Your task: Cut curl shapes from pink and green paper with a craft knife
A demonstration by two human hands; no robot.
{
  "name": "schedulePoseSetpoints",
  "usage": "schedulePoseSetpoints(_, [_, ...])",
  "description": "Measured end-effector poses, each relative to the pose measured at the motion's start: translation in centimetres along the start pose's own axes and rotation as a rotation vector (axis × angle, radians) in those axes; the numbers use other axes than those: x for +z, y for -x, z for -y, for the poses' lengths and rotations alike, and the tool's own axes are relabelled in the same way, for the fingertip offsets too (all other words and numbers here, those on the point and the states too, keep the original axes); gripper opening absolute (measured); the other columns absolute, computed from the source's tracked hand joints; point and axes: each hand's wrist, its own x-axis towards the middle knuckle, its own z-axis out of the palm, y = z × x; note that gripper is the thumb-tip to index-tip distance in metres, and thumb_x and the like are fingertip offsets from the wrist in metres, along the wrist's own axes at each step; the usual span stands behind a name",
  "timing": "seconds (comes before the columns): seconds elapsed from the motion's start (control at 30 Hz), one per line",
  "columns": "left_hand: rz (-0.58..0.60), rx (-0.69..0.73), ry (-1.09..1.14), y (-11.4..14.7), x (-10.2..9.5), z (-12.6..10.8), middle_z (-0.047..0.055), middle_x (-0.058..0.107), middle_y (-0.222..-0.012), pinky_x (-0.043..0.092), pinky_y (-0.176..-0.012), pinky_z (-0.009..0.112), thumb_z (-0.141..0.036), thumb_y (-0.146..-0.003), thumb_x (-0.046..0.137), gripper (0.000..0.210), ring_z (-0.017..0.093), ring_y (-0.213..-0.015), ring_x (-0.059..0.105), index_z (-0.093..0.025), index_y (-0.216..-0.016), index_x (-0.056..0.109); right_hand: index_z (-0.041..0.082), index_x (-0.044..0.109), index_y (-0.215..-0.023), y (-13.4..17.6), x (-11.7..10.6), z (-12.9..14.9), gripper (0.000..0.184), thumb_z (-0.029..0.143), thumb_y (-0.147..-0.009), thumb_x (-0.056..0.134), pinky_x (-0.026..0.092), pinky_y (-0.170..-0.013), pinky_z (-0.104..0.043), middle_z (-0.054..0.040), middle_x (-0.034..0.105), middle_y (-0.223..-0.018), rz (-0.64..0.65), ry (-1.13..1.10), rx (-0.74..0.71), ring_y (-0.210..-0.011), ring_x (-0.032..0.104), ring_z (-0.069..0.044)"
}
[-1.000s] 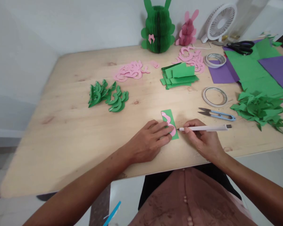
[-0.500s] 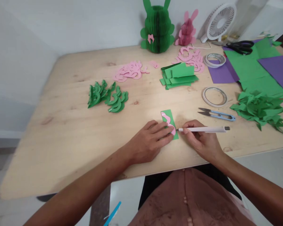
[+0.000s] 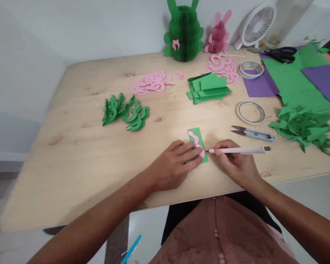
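My left hand [image 3: 176, 165] lies flat near the table's front edge, its fingertips pressing on a pink wavy paper cutout [image 3: 194, 138]. Beneath that cutout is a small green paper rectangle [image 3: 205, 157], partly hidden by my fingers. A white pen [image 3: 240, 150] is held in my right hand [image 3: 235, 161], pinched between thumb and fingers. Its dark tip touches or nearly touches the green paper beside the cutout's right edge. Beyond my right hand lie blue-handled thread snips [image 3: 257, 134] and a roll of tape [image 3: 250, 113].
Curved green cutouts [image 3: 137, 116], pink cutouts [image 3: 151, 83] and stacked green strips [image 3: 209, 87] lie farther back. Green scraps [image 3: 304, 126] and black scissors [image 3: 280, 54] are at right. A green paper rabbit [image 3: 184, 35], a pink one [image 3: 218, 35] and a fan [image 3: 257, 27] stand by the wall.
The pen's back end has shifted very slightly to the right. Both hands, the cutout and the green paper stay practically where they were.
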Motion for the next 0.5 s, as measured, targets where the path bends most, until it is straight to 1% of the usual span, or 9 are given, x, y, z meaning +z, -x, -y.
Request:
schedulePoseSetpoints(0.23, [0.006,-0.005,0.006,-0.02,0.01,-0.02,0.008,0.055,-0.139,0.036,-0.103,0.043,-0.009,-0.084,0.044,0.047,0.024,-0.132,0.042,-0.015,-0.129,0.053,0.02,0.059,-0.085,-0.06,0.0,0.16,0.01,0.026,-0.089,0.051,0.047,-0.059,-0.027,-0.0025,0.065,-0.075,0.016,0.012,-0.021,-0.067,0.06,-0.016])
schedulePoseSetpoints(0.5, [0.01,-0.007,0.016,0.01,0.02,0.0,0.007,0.055,-0.139,0.035,-0.103,0.043,-0.008,-0.083,0.044,0.048,0.025,-0.132,0.043,-0.015,-0.13,0.052,0.02,0.058,-0.085,-0.03,-0.18,0.22,0.01,0.025,-0.09,0.052,0.045,-0.055,-0.025,-0.0013,0.064,-0.073,0.01,0.018,-0.028,-0.062,0.058,-0.014])
